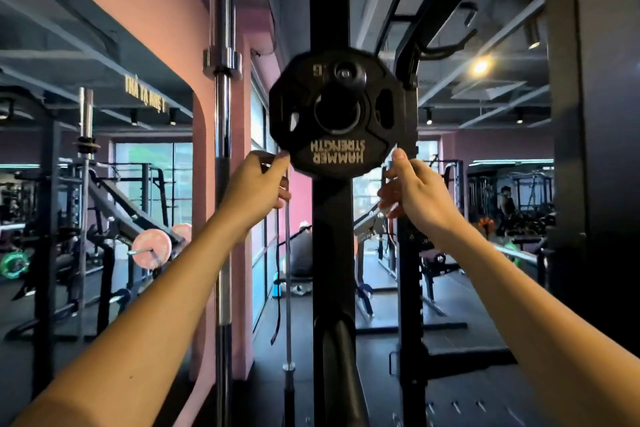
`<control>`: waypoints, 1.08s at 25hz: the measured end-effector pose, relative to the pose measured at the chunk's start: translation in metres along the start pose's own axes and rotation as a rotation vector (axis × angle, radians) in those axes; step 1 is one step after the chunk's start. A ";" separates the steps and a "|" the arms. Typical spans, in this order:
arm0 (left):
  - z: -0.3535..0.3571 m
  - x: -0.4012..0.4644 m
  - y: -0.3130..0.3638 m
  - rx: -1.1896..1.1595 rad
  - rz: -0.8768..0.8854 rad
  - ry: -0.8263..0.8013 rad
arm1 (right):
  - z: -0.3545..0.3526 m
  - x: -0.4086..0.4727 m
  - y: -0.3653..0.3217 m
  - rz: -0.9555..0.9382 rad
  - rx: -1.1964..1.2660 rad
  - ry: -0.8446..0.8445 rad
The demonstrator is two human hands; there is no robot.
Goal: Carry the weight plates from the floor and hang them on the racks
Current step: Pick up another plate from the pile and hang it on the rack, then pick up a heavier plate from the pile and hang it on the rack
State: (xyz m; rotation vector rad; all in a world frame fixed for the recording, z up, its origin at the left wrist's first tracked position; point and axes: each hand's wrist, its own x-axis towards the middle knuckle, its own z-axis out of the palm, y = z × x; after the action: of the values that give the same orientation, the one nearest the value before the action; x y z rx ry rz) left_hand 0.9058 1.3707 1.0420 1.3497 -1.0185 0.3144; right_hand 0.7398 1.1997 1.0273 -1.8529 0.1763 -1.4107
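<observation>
In the head view, a gym is seen with a dark floor (460, 340), a pink wall (166, 10) at ten o'clock and a chrome barbell (222, 184) stood upright beside it. A black rack upright (332, 253) is placed at the centre. A black weight plate (337, 111), its lettering upside down, is hung against this upright at twelve o'clock. The left hand (254, 184) is raised at the plate's seven o'clock edge, thumb tip touching the rim, fingers loosely curled. The right hand (414, 189) is held at five o'clock, thumb at the rim, fingers relaxed.
</observation>
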 end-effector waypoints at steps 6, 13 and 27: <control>0.007 -0.145 -0.076 0.057 -0.182 -0.080 | -0.017 -0.126 0.052 0.127 0.035 -0.067; 0.012 -0.355 -0.153 0.071 -0.609 -0.108 | -0.044 -0.305 0.124 0.441 0.007 -0.095; -0.045 -0.710 -0.222 0.371 -1.460 -0.870 | -0.095 -0.691 0.154 1.357 -0.377 -0.026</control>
State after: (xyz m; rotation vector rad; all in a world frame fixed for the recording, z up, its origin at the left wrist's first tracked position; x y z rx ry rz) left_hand 0.6868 1.6053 0.3698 2.2720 -0.3685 -1.3217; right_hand 0.4510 1.4186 0.4117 -1.4084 1.4379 -0.3791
